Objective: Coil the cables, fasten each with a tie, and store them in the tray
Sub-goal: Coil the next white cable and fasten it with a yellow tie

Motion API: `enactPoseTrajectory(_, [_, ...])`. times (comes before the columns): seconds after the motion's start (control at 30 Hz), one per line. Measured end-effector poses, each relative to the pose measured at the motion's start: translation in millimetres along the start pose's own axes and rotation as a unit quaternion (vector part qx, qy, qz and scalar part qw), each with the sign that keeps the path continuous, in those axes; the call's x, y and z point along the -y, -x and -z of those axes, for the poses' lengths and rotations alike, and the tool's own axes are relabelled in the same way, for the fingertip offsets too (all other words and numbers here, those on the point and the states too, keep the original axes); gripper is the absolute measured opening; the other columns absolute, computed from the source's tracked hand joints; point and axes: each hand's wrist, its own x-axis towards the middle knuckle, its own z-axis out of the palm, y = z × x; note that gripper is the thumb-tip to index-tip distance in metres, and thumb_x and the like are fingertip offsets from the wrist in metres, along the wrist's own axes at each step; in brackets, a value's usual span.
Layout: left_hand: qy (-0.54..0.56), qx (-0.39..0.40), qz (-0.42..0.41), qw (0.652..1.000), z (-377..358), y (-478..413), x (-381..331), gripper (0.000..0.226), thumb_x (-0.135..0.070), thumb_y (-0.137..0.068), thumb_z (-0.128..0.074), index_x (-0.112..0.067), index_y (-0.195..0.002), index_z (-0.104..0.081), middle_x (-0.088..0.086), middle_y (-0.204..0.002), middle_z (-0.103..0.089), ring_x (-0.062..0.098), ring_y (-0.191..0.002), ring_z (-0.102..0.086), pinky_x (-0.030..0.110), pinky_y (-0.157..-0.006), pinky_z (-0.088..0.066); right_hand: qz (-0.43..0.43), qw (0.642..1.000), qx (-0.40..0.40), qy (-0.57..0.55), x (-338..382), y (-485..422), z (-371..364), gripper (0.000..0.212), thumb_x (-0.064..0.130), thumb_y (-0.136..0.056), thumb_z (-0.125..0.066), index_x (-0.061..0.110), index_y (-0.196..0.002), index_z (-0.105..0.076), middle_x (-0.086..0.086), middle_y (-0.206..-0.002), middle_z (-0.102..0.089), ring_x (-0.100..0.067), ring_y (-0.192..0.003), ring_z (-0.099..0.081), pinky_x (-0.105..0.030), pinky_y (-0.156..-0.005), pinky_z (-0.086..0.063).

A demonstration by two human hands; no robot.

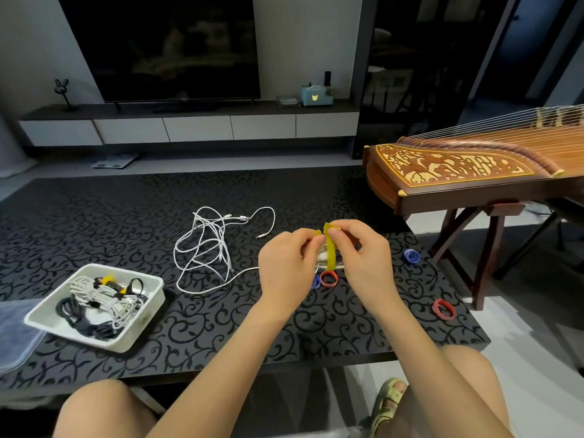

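My left hand (289,267) and my right hand (363,254) are raised above the table and pinch a yellow tie (331,249) between them. The tie hangs down over a small white cable coil (324,259), mostly hidden behind my fingers. A loose tangle of white cable (208,245) lies on the table left of my hands, one strand running toward them. The white tray (148,308) at the front left holds several tied white and black cable bundles.
Rolled ties lie on the patterned black table (221,327): a red one (328,278) and a blue one (315,282) under my hands, another blue (411,256) and another red (443,309) to the right. A wooden zither (458,169) on a stand sits right of the table.
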Motion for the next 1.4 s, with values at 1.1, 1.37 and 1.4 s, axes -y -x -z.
enactPoseTrajectory(1.1, [0.075, 0.116, -0.059, 0.989, 22, 13, -3, 0.017, -0.02, -0.087, -0.059, -0.013, -0.092, -0.074, -0.002, -0.078, -0.068, 0.014, -0.074, -0.057, 0.027, -0.07, -0.041, 0.019, 0.999, 0.041, -0.002, 5, -8, 24, 0.019, 0.005, -0.089, -0.06, 0.022, -0.081, -0.064, 0.006, -0.084, -0.061, -0.012, -0.08, -0.06, -0.031, -0.07, -0.05])
enactPoseTrajectory(1.37, [-0.028, 0.175, -0.05, 0.983, 21, 4, 0, 0.008, -0.018, -0.084, -0.068, -0.015, -0.086, -0.075, 0.001, -0.07, -0.068, 0.02, -0.07, -0.057, 0.03, -0.064, -0.039, 0.133, 0.982, 0.023, 0.129, 29, -4, 27, 0.012, 0.004, -0.092, -0.053, 0.008, -0.084, -0.061, 0.005, -0.079, -0.06, -0.008, -0.067, -0.06, -0.031, -0.063, -0.05])
enactPoseTrajectory(1.4, [-0.018, 0.166, -0.032, 0.985, 23, 1, -1, 0.005, -0.019, -0.082, -0.07, -0.018, -0.085, -0.074, -0.003, -0.07, -0.068, 0.017, -0.07, -0.058, 0.03, -0.064, -0.041, 0.108, 0.992, 0.02, 0.066, 29, 0, 27, 0.013, 0.003, -0.094, -0.05, 0.008, -0.086, -0.06, 0.003, -0.079, -0.062, -0.009, -0.068, -0.064, -0.029, -0.063, -0.053])
